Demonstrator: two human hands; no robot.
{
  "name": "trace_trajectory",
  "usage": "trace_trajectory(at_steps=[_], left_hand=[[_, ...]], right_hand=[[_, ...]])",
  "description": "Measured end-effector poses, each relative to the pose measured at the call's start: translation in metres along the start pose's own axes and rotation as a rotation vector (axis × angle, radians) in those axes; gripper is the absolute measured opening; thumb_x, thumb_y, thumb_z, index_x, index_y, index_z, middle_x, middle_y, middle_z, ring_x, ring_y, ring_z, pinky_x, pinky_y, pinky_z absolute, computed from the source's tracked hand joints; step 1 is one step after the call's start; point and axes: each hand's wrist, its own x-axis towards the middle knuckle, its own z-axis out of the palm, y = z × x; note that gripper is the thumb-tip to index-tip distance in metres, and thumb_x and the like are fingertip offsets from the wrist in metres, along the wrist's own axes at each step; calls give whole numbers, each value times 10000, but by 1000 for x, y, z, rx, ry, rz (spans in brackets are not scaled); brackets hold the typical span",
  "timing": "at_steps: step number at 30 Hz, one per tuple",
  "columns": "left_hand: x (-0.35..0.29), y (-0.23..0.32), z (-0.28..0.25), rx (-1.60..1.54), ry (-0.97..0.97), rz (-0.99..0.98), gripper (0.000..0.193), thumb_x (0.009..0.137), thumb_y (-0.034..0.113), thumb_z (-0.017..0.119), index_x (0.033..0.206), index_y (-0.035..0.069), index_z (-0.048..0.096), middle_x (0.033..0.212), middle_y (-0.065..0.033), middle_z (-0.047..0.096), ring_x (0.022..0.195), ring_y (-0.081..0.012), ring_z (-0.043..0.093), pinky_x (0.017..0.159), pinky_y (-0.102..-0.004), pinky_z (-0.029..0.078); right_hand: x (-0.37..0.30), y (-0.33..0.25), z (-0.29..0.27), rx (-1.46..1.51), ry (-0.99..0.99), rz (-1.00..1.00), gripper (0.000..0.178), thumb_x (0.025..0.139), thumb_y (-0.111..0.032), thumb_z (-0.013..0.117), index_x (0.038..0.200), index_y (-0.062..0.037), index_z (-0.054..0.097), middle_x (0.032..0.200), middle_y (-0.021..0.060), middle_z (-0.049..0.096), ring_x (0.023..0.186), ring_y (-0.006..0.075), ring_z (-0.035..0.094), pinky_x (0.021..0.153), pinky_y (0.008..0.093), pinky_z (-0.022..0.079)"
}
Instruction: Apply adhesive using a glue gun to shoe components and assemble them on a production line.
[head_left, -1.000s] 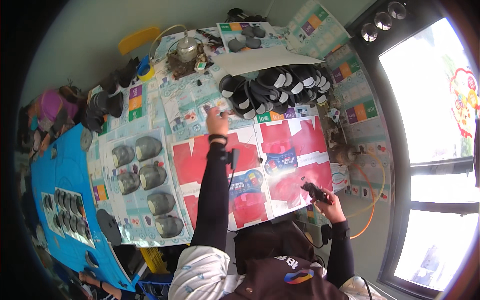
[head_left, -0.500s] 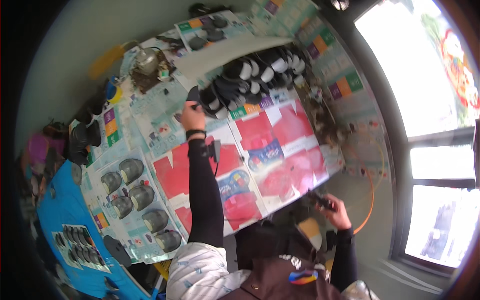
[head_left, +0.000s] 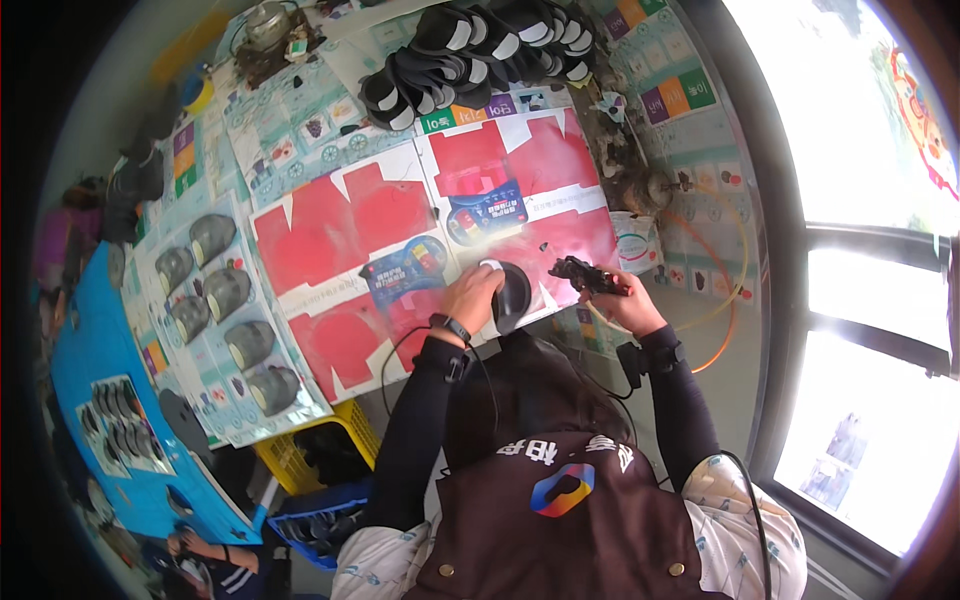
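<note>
My left hand point(head_left: 473, 301) grips a black curved shoe upper point(head_left: 514, 297) with a pale patch by the fingers, over the front edge of the red-printed cardboard point(head_left: 320, 235). To its right, my right hand point(head_left: 637, 305) is wrapped round a dark spray gun point(head_left: 590, 277), its nozzle end pointing left toward the upper. A small gap separates the two. Farther back lies a heap of black shoe uppers point(head_left: 440, 75) with white edges. On a printed sheet at the left, several grey shoe uppers point(head_left: 228, 292) lie in two rows.
An orange hose point(head_left: 728, 335) curves down at the right, beside a window point(head_left: 840, 290). Below the table's left corner stand a yellow crate point(head_left: 315, 440) and a blue basket point(head_left: 318, 525). A blue-covered table point(head_left: 75, 350) is at far left. Two other people are at the left side.
My left hand has come back from the heap to the table's front edge with a black upper. My right hand has risen with the spray gun, and the view has shifted.
</note>
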Motion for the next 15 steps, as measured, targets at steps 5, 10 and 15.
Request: trace_trajectory(at_steps=[5, 10, 15], left_hand=[[-5, -5, 35, 255, 6, 89, 361, 800, -56, 564, 1108, 119, 637, 1194, -96, 608, 1149, -331, 572, 922, -432, 501], [-43, 34, 53, 321, 258, -148, 518, 835, -13, 586, 1340, 99, 559, 1348, -154, 539, 1189, -370, 565, 960, -458, 498], [-160, 36, 88, 172, -31, -617, 371, 841, 93, 620, 1206, 42, 571, 1173, -213, 618, 1089, -423, 609, 922, -495, 505]], right_hand=[[21, 28, -25, 36, -188, -143, 305, 814, -7, 630, 1119, -8, 645, 915, 23, 712, 750, 87, 602, 673, 260, 475], [52, 48, -50, 86, -302, -122, 271, 786, 13, 615, 1055, 15, 641, 875, 68, 705, 804, 141, 621, 761, 287, 484], [68, 65, -46, 59, -271, -192, 280, 766, -62, 651, 1039, 2, 653, 826, 83, 678, 750, 160, 597, 756, 313, 483]])
